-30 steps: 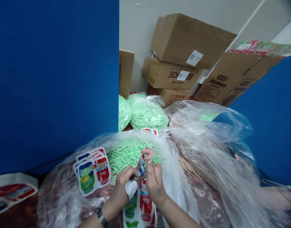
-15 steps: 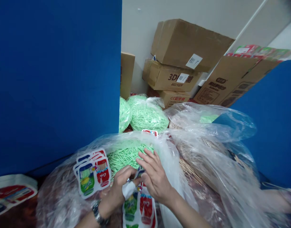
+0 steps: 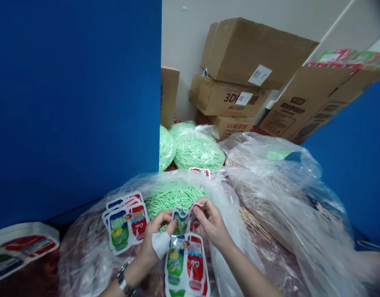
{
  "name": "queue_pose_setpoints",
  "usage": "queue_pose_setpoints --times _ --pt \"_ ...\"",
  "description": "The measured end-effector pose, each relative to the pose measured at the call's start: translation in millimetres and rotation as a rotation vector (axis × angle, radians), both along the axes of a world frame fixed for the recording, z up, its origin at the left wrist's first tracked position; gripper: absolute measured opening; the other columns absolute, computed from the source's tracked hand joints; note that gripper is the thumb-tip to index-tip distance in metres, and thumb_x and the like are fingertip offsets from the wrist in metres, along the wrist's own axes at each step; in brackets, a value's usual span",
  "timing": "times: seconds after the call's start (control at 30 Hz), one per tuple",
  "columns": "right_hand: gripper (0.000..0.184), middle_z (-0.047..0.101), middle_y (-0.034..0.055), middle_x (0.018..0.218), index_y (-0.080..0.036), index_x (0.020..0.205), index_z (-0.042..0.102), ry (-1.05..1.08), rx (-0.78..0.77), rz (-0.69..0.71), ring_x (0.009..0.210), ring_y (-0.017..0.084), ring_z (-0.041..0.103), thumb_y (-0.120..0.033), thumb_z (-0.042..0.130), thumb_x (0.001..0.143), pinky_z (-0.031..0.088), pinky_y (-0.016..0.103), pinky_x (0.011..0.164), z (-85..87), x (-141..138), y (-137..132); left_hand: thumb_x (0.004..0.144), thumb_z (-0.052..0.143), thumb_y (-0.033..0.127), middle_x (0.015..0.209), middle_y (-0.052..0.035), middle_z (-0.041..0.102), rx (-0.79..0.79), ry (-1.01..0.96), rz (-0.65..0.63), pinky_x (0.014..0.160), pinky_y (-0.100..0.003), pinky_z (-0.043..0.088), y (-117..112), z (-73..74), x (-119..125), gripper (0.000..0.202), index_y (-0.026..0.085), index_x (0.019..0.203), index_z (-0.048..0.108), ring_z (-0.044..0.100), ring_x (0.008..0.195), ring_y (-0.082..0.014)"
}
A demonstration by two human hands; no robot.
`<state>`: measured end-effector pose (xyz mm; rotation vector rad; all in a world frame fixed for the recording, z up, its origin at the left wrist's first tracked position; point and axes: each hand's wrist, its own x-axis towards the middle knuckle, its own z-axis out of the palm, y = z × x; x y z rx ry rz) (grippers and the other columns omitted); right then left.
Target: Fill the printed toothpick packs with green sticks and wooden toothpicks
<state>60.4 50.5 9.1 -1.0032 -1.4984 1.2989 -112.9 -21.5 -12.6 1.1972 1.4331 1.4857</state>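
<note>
My left hand [image 3: 157, 235], with a white wrap at the thumb base and a watch on the wrist, pinches the left edge of a printed plastic pouch [image 3: 183, 220]. My right hand [image 3: 212, 225] grips the pouch's upper right edge between thumb and fingers. The pouch's top edge is bent into a wave. Just below the hands lies another pouch [image 3: 187, 264] with green and red bottle-shaped prints. Beyond the hands is a pile of thin green sticks [image 3: 174, 198] in an open clear bag. A stack of filled pouches [image 3: 128, 227] rests left of my left hand.
Tied bags of green sticks [image 3: 198, 150] sit behind. A clear bag [image 3: 270, 194] of tan sticks [image 3: 253, 222] lies right. Cardboard boxes [image 3: 236, 97] stand at the wall. A blue panel [image 3: 75, 103] rises left, above a pile of pouches [image 3: 22, 249]. A blurred arm [image 3: 371, 262] shows far right.
My right hand has gone from spread fingers over the pouch to a pinch on its right edge. The pouch is now held up between both hands. The view has shifted slightly.
</note>
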Motion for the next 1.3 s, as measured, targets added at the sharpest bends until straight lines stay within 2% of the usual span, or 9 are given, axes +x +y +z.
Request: queue_pose_setpoints --times 0.1,0.27,0.4,0.57,0.73,0.93,1.03,1.17,1.3 --pt "0.025 0.056 -0.0013 0.077 -0.02 0.087 0.053 -0.019 0.007 -0.021 0.07 0.014 0.053 -0.045 0.058 0.086 0.044 0.025 0.065 -0.6 1 -2 0.076 0.068 0.024 0.112 -0.0131 0.065 0.072 -0.003 -0.013 0.087 -0.038 0.049 0 -0.5 -1 0.018 0.018 0.064 0.056 0.062 0.104 -0.0269" --pt "0.024 0.054 -0.0014 0.074 -0.02 0.088 0.052 -0.038 -0.018 0.042 0.066 0.013 0.05 -0.044 0.056 0.088 0.043 0.025 0.061 -7.5 0 -6 0.072 0.073 0.027 0.108 -0.0115 0.068 -0.046 -0.265 -0.19 0.08 -0.036 0.053 -3 0.4 5 0.041 0.017 0.108 0.057 0.065 0.096 -0.0256" --pt "0.023 0.054 -0.0017 0.073 -0.02 0.088 0.053 -0.081 0.011 0.073 0.065 0.013 0.05 -0.043 0.056 0.088 0.043 0.026 0.061 -12.5 -2 -11 0.078 0.069 0.027 0.073 -0.0021 0.069 -0.199 -0.166 -0.207 0.063 -0.027 0.051 -6 0.0 5 0.015 0.014 0.082 0.063 0.064 0.068 -0.0175" --pt "0.024 0.053 -0.0025 0.071 -0.02 0.09 0.052 -0.092 -0.001 0.065 0.062 0.013 0.051 -0.044 0.054 0.089 0.043 0.025 0.059 -14.1 -6 -16 0.08 0.068 0.028 0.092 -0.0052 0.072 -0.139 -0.165 -0.194 0.077 -0.03 0.052 -8 0.0 0 0.022 0.016 0.097 0.062 0.066 0.084 -0.0198" --pt "0.032 0.06 0.0028 0.085 -0.02 0.111 0.053 -0.153 0.035 0.26 0.075 0.016 0.058 -0.045 0.042 0.094 0.048 0.029 0.067 -14.2 6 -16 0.076 0.07 0.044 0.088 -0.008 0.076 -0.265 -0.178 -0.198 0.072 -0.032 0.056 -30 -7.4 -25 0.034 0.013 0.091 0.067 0.069 0.079 -0.0229" --pt "0.058 0.059 0.0123 0.115 -0.021 0.123 0.053 -0.954 0.156 0.45 0.105 0.03 0.055 -0.047 0.069 0.073 0.046 0.042 0.086 -33.5 41 -14 0.064 0.078 0.049 0.091 -0.0098 0.078 -0.476 -0.24 0.008 0.074 -0.041 0.059 -71 -36.9 -84 0.046 0.014 0.093 0.069 0.072 0.078 -0.0284" --pt "0.074 0.056 0.0158 0.122 -0.02 0.13 0.049 -1.173 0.159 0.478 0.113 0.036 0.05 -0.048 0.075 0.066 0.044 0.044 0.09 -48.6 43 -14 0.067 0.073 0.052 0.095 -0.0102 0.076 -0.443 0.036 0.177 0.078 -0.042 0.057 -76 -49.5 -106 0.047 0.015 0.096 0.068 0.07 0.084 -0.0303" --pt "0.058 0.06 0.0105 0.115 -0.022 0.12 0.054 -1.127 0.087 0.491 0.107 0.029 0.055 -0.044 0.072 0.07 0.044 0.038 0.088 -53.9 37 -12 0.073 0.064 0.055 0.1 -0.011 0.071 -0.376 0.563 0.338 0.077 -0.042 0.055 -72 -54.2 -120 0.046 0.017 0.1 0.065 0.067 0.088 -0.0317" --pt "0.07 0.056 0.0102 0.119 -0.023 0.126 0.049 -1.086 0.069 0.484 0.114 0.029 0.051 -0.043 0.076 0.065 0.042 0.036 0.091 -52.9 35 -9 0.075 0.058 0.055 0.109 -0.0173 0.063 -0.402 0.855 0.534 0.085 -0.049 0.05 -68 -53.9 -120 0.062 0.012 0.12 0.055 0.061 0.099 -0.0366"
